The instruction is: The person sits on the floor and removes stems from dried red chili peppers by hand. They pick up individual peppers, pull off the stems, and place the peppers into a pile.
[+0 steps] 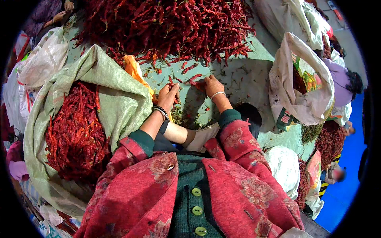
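Dried red chili peppers (175,99) poke out around the fingers of my left hand (167,95), which is closed on them. To the right, my right hand (214,85) has its fingertips at a red chili (195,79); blur and shadow leave the exact grip unclear. Both hands are over a pale green floor sheet (235,70) strewn with loose chilies and stems. Beyond them rises a large heap of dried red chilies (166,26). By my left arm, an open pale green woven sack (122,104) holds many more chilies (77,134).
An orange bag (136,71) lies between the sack and the heap. At right stands an open white woven sack (300,110), with another white sack (285,17) behind it. Stem scraps (177,115) gather near my leg. Other people's hands (61,16) show at upper left.
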`<state>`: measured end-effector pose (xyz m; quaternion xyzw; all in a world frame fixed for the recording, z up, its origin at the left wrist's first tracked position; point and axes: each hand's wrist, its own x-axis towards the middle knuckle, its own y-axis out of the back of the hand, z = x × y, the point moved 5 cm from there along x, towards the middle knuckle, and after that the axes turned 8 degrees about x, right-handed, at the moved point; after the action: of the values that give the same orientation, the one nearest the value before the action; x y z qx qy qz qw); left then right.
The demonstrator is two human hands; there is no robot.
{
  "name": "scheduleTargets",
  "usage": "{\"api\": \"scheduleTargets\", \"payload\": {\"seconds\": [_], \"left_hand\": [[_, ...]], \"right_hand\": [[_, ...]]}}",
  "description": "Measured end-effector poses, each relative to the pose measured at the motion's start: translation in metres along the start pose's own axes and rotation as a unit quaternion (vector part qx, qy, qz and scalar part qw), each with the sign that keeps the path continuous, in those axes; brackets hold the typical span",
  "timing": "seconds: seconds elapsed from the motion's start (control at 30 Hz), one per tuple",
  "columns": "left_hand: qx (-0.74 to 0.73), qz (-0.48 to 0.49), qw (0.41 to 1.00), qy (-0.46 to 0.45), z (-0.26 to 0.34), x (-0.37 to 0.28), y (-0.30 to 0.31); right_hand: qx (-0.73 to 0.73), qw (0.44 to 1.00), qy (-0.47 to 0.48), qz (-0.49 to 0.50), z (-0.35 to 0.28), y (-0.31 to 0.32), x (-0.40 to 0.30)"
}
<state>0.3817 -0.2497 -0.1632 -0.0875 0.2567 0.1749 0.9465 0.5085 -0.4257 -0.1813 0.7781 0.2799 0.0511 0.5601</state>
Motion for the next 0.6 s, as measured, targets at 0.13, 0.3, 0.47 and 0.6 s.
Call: {"api": "scheduleTargets", "payload": {"seconds": [0.13,0.3,0.47,0.6], "left_hand": [[0.030,-0.001,0.999,-0.026,-0.010,0.008,0.004],[0.045,-0.059,0.997,-0.007,-0.009,0.004,-0.007],[0.130,-0.068,0.988,-0.043,-0.020,0.010,-0.007],[0.165,0.096,0.981,-0.036,0.010,-0.004,0.008]], "right_hand": [[0.061,0.997,-0.042,-0.023,0.013,0.008,-0.005],[0.242,0.968,-0.012,-0.059,-0.010,0.018,-0.036],[0.211,0.964,0.098,-0.129,-0.073,-0.003,-0.070],[-0.066,0.996,0.058,-0.009,-0.034,0.003,-0.044]]}}
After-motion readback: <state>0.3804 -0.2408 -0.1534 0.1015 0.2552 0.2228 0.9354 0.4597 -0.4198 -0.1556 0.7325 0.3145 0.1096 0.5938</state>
